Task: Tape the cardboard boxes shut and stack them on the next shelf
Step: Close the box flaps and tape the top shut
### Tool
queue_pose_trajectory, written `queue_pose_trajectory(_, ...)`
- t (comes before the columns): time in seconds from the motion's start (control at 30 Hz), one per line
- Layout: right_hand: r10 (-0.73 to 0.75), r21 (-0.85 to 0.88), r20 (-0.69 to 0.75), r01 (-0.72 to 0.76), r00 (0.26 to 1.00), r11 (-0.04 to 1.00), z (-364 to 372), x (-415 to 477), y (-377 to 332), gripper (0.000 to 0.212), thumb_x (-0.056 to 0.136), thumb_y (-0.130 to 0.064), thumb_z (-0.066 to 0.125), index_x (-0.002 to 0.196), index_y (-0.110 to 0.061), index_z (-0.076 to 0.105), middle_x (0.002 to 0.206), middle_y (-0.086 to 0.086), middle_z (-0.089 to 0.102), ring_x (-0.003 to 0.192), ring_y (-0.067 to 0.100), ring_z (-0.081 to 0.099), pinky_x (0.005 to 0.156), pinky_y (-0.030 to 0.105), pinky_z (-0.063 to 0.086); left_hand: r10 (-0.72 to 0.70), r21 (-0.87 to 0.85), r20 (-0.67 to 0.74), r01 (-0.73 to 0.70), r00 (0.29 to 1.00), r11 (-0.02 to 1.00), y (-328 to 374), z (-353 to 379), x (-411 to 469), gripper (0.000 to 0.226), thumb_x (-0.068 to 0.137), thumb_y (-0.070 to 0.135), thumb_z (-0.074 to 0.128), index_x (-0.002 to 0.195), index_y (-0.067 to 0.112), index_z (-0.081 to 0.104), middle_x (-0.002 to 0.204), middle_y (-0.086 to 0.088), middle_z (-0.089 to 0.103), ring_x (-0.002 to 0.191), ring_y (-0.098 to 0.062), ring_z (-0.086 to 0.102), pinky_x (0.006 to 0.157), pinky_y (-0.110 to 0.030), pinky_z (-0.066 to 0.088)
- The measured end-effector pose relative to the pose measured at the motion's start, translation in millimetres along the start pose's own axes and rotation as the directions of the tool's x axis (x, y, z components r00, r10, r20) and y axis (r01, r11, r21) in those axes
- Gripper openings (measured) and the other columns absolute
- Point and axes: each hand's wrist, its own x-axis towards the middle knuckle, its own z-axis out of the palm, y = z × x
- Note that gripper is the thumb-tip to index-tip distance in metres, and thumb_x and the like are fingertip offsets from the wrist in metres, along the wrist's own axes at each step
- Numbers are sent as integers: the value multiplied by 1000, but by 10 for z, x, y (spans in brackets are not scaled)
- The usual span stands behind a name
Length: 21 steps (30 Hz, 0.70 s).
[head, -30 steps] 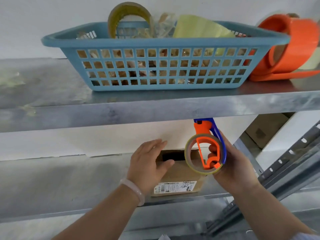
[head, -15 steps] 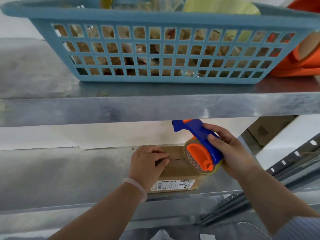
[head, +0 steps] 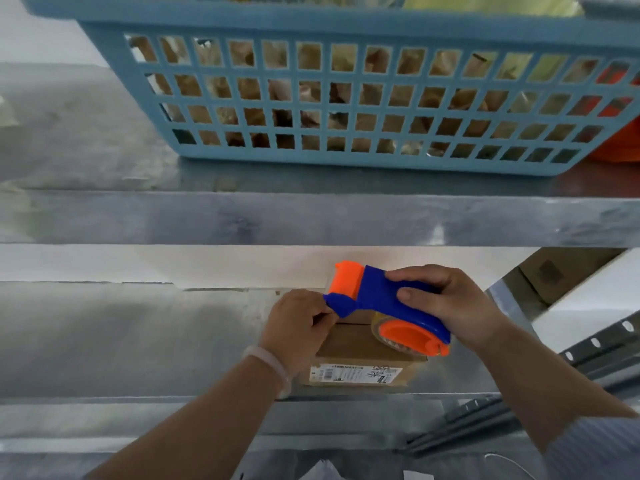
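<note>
Blue-and-orange tape dispenser sitting over cardboard box on metal shelf; right hand wrapping around its handle, left hand pinching box top beside dispenser nose.

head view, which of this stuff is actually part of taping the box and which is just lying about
In the job:
- cardboard box on the lower shelf
- tape dispenser, over the box top
- right hand, gripping the dispenser
- left hand, fingers curled at the box top

Lying about:
- blue basket of odds and ends on the upper shelf
- orange item beside the basket
</note>
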Motion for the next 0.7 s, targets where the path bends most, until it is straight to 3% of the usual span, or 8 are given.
queue_pose_trajectory(0.07, -4, 3, 17, 4, 1000, 1000, -14, 6, 9, 30, 61, -35, 78, 91, -36, 79, 98, 0, 76, 88, 16, 72, 67, 22, 56, -259, -344, 44, 258, 965, 903, 15, -139, 57, 20, 95, 16, 52, 87, 20, 69, 84, 5, 68, 75, -7, 60, 68, -20, 47)
queue_pose_trajectory(0.13, -12, 0, 31, 12, 999, 1000, -12, 14, 11, 29, 61, -34, 78, 90, -35, 79, 97, -1, 76, 87, 16, 72, 67, 21, 56, -438, -750, 172, 405, 882, 522, 63, -261, 115, 23, 100, 15, 46, 93, 15, 68, 93, -7, 70, 76, -12, 66, 63, -21, 54)
queue_pose_trajectory(0.2, -23, -4, 41, 23, 999, 1000, -10, 19, 12, 28, 61, -33, 78, 89, -35, 79, 97, 0, 76, 87, 16, 72, 67, 21, 56, -422, -835, 430, 529, 798, 149, 128, -346, 164, 25, 101, 25, 47, 102, 8, 65, 97, -17, 70, 80, -22, 68, 69, -33, 60)
queue_pose_trajectory(0.23, -28, -9, 47, 28, 999, 1000, -10, 18, 14, 27, 62, -31, 77, 89, -35, 79, 97, 0, 76, 86, 16, 72, 67, 21, 56, -376, -798, 539, 600, 754, 60, 155, -369, 169, 28, 100, 30, 49, 103, 7, 64, 94, -17, 71, 80, -24, 70, 71, -37, 61)
queue_pose_trajectory(0.3, -36, -22, 57, 37, 998, 999, -9, 14, 15, 26, 63, -30, 77, 89, -36, 79, 96, -1, 76, 86, 16, 72, 67, 21, 56, -304, -741, 642, 672, 704, -8, 191, -386, 151, 27, 97, 32, 54, 97, 8, 65, 87, -15, 72, 75, -24, 72, 66, -36, 61)
queue_pose_trajectory(0.47, -42, -33, 64, 44, 997, 998, -18, 9, 17, 27, 64, -31, 77, 90, -36, 79, 98, -1, 76, 88, 17, 72, 68, 22, 56, -286, -743, 651, 668, 704, -48, 167, -372, 115, 14, 95, 12, 56, 99, 4, 67, 88, -16, 73, 72, -21, 73, 56, -29, 58)
queue_pose_trajectory(0.57, -42, -46, 69, 45, 997, 998, -22, 7, 20, 27, 64, -31, 77, 91, -37, 79, 99, -2, 76, 89, 17, 72, 69, 23, 57, -290, -747, 636, 665, 715, 2, 124, -392, 127, 14, 95, 8, 56, 103, 4, 65, 85, -15, 73, 68, -20, 72, 53, -27, 57)
queue_pose_trajectory(0.7, -36, -91, 76, 42, 996, 995, -14, 24, 15, 31, 62, -38, 78, 93, -38, 78, 100, -5, 75, 91, 16, 71, 68, 22, 56, -328, -750, 604, 657, 727, 76, 157, -338, 127, 11, 94, -2, 52, 92, 5, 61, 78, -15, 72, 65, -20, 71, 55, -31, 59)
